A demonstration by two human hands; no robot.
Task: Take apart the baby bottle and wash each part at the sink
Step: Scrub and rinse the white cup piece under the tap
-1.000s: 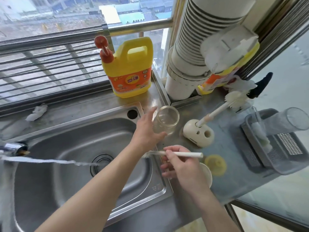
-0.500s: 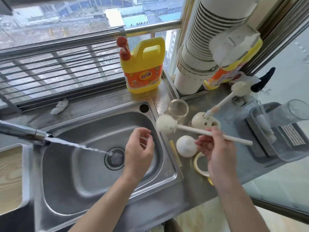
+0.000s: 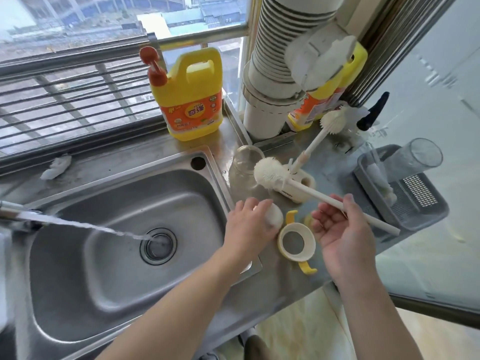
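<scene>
The clear glass bottle body (image 3: pixel 242 168) stands on the steel counter just right of the sink (image 3: pixel 104 255). A white domed bottle cap (image 3: pixel 274 216) lies on the counter in front of it, and my left hand (image 3: pixel 250 224) closes its fingers over it. Beside the cap lies the yellow collar ring with handles (image 3: pixel 297 242). My right hand (image 3: pixel 342 229) grips the white handle of a bottle brush (image 3: pixel 270 175), bristle head pointing left over the bottle. Water runs from the tap (image 3: pixel 15 213) into the drain.
A yellow detergent jug (image 3: pixel 192 94) stands on the sill behind the sink. A cream brush holder (image 3: pixel 296 187) with a second brush (image 3: pixel 332 120) sits behind my right hand. A grey drying basket (image 3: pixel 405 188) holds a clear cup at the right. A white duct rises at the back.
My left hand set the glass bottle on the counter, passed over the sink, then came right onto the white cap. My right hand lifted the brush, its head turned left.
</scene>
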